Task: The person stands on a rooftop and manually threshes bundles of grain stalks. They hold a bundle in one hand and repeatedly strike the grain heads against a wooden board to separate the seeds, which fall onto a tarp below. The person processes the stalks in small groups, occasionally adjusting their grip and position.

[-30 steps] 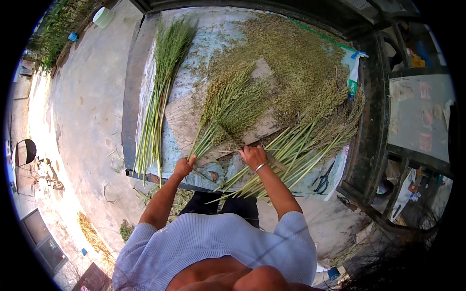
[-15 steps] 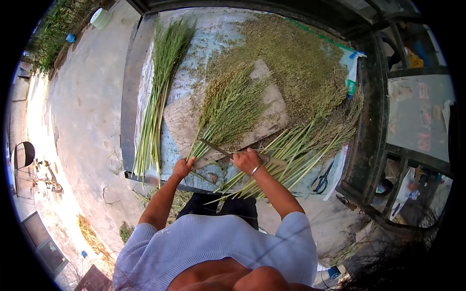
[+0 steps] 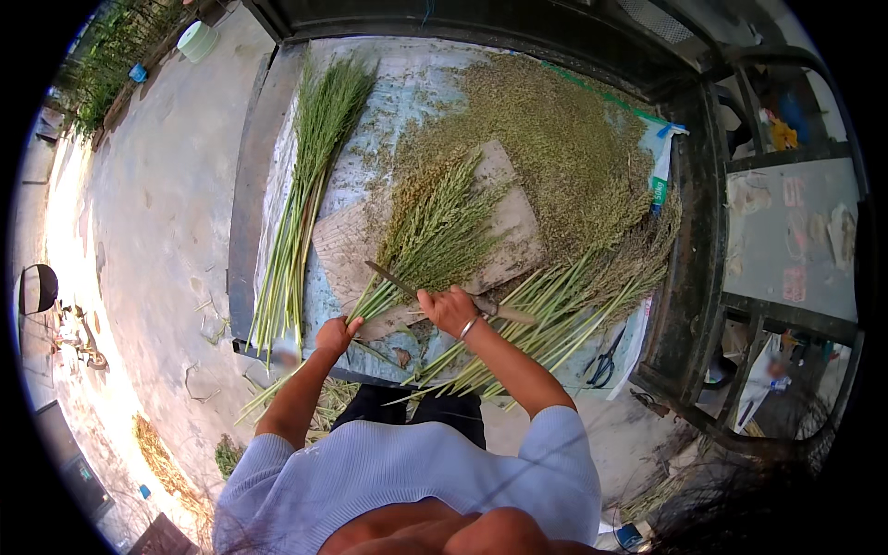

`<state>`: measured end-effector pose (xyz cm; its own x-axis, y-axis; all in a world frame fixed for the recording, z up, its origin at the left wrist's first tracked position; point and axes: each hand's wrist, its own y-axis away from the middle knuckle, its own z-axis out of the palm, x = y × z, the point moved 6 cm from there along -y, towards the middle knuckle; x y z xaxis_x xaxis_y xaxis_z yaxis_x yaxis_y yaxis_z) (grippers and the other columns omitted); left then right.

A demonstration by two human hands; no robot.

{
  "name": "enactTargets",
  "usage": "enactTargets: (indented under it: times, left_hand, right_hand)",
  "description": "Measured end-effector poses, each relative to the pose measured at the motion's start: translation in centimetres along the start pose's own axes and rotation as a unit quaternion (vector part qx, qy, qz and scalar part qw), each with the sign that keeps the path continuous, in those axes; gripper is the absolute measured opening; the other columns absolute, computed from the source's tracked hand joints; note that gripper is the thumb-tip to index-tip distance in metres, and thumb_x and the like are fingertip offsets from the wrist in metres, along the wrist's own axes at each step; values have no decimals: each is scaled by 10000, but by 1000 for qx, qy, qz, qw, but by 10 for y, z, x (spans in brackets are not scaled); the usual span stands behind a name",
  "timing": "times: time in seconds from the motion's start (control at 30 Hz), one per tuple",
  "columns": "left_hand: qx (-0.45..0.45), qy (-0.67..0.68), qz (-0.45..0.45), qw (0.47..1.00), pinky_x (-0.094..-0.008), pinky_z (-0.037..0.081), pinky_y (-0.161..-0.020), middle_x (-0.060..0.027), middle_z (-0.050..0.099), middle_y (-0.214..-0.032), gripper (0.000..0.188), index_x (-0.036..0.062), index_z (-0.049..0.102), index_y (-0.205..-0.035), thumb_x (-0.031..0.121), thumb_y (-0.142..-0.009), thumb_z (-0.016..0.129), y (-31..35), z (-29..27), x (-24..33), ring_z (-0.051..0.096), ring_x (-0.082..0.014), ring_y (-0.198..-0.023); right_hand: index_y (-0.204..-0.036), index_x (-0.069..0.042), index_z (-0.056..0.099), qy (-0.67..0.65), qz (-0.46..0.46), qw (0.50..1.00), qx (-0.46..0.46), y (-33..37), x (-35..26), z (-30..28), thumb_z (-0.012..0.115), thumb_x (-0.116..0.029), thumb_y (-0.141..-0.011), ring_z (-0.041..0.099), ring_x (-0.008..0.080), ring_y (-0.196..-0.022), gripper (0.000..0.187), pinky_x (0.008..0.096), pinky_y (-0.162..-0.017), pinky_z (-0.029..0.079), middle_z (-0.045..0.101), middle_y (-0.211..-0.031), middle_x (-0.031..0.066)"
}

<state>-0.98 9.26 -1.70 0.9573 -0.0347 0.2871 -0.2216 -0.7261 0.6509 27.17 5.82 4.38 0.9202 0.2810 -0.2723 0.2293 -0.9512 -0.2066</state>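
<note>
My left hand (image 3: 338, 334) is closed round the lower stalks of a bundle of grain stalks (image 3: 442, 227), whose green and brown seed heads spread over a wooden board (image 3: 518, 236). Stalk ends stick out below this hand, past the table's near edge. In my right hand (image 3: 448, 310) is a long knife, its dark blade (image 3: 392, 278) lying across the stalks and its pale wooden handle (image 3: 511, 314) showing beyond the hand. The fingers hide the knife's middle. Close to the right forearm lies a pile of long stalks (image 3: 546, 301).
A second green bundle (image 3: 319, 148) lies along the table's left side. Loose seed heads (image 3: 555, 129) cover the far right of the white and blue sheet (image 3: 407, 88). Dark-handled scissors (image 3: 606, 361) lie near the right corner. A black metal frame (image 3: 694, 250) borders the right side.
My left hand has moved a little down and left, and stalk ends now show below it. My right hand and the knife have shifted slightly left. The whole view has tilted a little.
</note>
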Motion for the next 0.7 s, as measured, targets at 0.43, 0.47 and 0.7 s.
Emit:
enactTargets:
  times: [0.43,0.47,0.7]
  left_hand:
    - [-12,-29,9,999,-457,455,-667,-197,616,-787,576,52,624,-861,589,-817,419,-3,-10,-7,586,-368,-774]
    - [-12,-33,11,999,-456,455,-668,-198,615,-786,574,51,623,-866,587,-817,422,0,-11,-9,586,-369,-774]
    - [5,-32,24,999,-463,446,-677,-212,607,-783,564,31,615,-858,561,-829,424,-1,-17,-8,575,-385,-780]
  right_hand:
    - [-829,-73,418,110,165,980,24,-5,77,-38,593,-235,-836,500,246,-435,238,346,-452,392,465,-477,67]
    - [-810,-85,415,45,79,995,41,-21,35,-36,579,-253,-846,503,239,-446,237,361,-472,393,476,-492,64]
    - [-813,-84,443,86,113,981,-129,-19,130,24,510,-281,-882,473,243,-365,220,412,-498,443,480,-433,64]
